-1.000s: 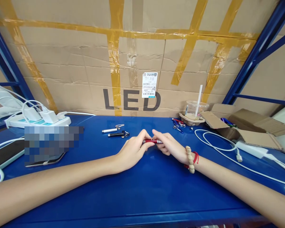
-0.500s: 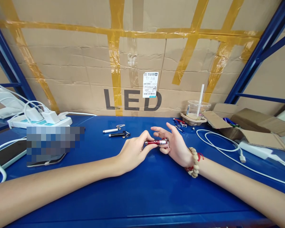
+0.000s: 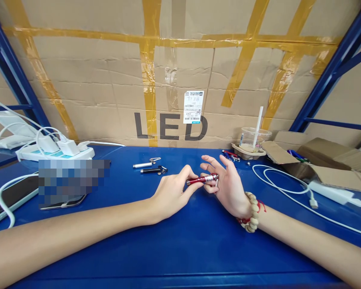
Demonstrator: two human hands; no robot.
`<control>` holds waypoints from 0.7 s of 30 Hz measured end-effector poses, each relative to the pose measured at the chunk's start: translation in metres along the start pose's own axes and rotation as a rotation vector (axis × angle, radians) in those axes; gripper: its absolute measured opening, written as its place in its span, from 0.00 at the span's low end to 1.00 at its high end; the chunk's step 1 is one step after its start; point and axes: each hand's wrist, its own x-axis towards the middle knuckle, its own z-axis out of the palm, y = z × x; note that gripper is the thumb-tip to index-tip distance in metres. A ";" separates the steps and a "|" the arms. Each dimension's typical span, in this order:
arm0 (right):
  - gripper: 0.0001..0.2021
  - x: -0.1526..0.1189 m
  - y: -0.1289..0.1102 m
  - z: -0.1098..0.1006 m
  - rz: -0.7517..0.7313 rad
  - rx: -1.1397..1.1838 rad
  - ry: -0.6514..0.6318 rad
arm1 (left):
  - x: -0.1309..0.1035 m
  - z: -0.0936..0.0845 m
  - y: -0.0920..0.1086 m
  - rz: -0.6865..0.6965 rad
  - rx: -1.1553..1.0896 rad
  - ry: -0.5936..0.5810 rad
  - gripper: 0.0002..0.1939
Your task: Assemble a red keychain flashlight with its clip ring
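Here, red tube (image 3: 200, 180): between hands, slightly tilted, clip (image 3: 217, 183) toward 3 o'clock.
Left hand (image 3: 172, 195): thumb and forefinger pinching red tube; best firm, not crushing.
Right hand (image 3: 234, 192): mostly open, lower fingers curled near clip; hold unclear. Best as light support.
Black tube (image 3: 150, 171): toward 10 o'clock, apart; avoid brushing.

Taped cardboard box (image 3: 117, 88), clear cup (image 3: 252, 138) with straw (image 3: 258, 126), white power strip (image 3: 55, 152), apparently a phone (image 3: 13, 196)
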 end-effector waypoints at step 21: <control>0.24 0.000 -0.003 -0.004 0.139 -0.605 -0.177 | -0.001 -0.003 -0.001 -0.005 -0.071 -0.031 0.06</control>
